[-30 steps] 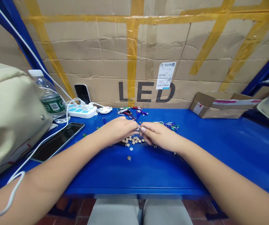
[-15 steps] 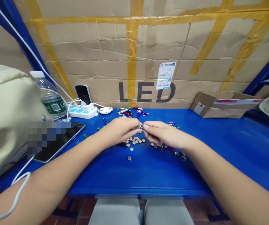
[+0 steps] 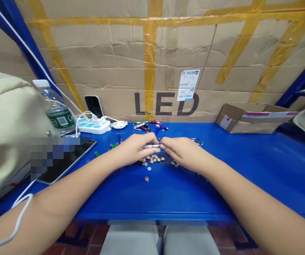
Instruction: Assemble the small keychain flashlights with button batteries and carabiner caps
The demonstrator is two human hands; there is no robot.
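My left hand [image 3: 139, 148] pinches a small silver flashlight [image 3: 151, 146], a slim tube with reddish marks, lying level between thumb and fingers. The fingertips of my right hand [image 3: 180, 150] are closed at the tube's right end; what they cover there is hidden. Just below the hands, a cluster of button cells [image 3: 154, 159] lies on the blue table [image 3: 168, 198], with a single button cell [image 3: 146, 179] nearer to me. More button cells [image 3: 174, 164] show under my right hand. Green tubes [image 3: 112, 145] lie beside my left wrist.
Several coloured mini flashlights [image 3: 144, 126] lie behind the hands. On the left are a power strip [image 3: 94, 126], a water bottle [image 3: 58, 113], a phone [image 3: 70, 161] and a beige bag [image 3: 11, 131]. An open cardboard box [image 3: 256, 120] stands at the back right.
More of the silver flashlight now shows along my left fingers. My right hand has turned over somewhat and its fingers are drawn in at the tube's end, covering the dark clips below.
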